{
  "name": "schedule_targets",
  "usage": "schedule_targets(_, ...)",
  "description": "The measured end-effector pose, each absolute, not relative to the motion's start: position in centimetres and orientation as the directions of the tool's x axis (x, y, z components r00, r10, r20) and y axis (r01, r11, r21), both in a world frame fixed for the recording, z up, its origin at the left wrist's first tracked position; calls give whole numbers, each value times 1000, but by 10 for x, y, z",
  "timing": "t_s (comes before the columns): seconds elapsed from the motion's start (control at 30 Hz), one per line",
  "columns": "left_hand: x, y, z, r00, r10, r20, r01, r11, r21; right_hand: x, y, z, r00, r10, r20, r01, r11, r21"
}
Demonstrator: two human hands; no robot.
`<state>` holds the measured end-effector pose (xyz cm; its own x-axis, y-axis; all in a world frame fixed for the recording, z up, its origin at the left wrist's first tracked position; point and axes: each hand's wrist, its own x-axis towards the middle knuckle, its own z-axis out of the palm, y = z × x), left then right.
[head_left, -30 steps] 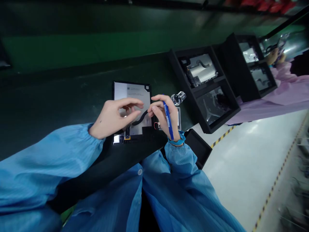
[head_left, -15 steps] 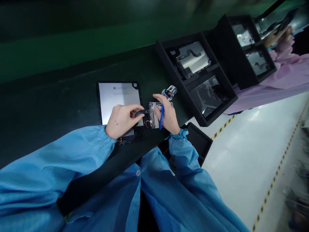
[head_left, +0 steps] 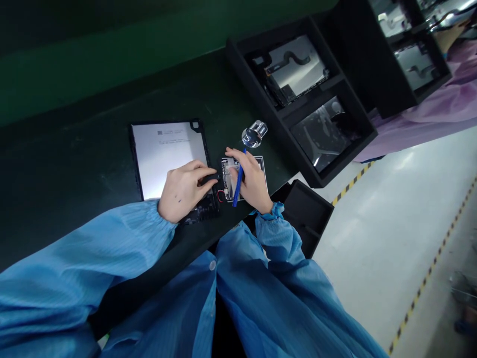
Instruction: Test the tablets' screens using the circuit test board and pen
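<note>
My left hand (head_left: pixel 188 190) is pinched at the right side of a tablet display panel (head_left: pixel 156 154), which lies silver back up. Between its fingertips is the dark end of a black ribbon cable (head_left: pixel 218 177), mostly hidden now. Just to the right lies a circuit board (head_left: pixel 228 184) with a red wire at its lower left corner. Over this board sits my right hand (head_left: pixel 253 184), thumb and fingertips near its surface. A slim blue stick-like tool (head_left: pixel 237 188) is held in that hand, slanting down past the thumb. A shiny metal loupe (head_left: pixel 254 134) stands just above the board.
On the right, a black divided tray (head_left: pixel 274 119) holds a panel with a cable and a clear-wrapped part. Another black tray (head_left: pixel 402 97) stands beyond it, near a person in a pink sleeve (head_left: pixel 421 119). A black bin (head_left: pixel 309 211) sits below the table edge.
The view has shifted, so the trays appear larger and further right. My left fingers have closed nearer the cable's end by the board. The right hand keeps its hold on the blue tool.
</note>
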<state>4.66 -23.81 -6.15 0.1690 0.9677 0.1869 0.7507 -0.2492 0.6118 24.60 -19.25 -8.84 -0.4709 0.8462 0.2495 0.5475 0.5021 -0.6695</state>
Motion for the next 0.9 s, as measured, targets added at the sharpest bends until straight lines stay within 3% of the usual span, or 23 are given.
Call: schedule_targets(0.9, 50, -239, -58, 215, 961, 175, 757, -277, 592, 246, -193, -88, -477, 841, 255, 554, 513, -655)
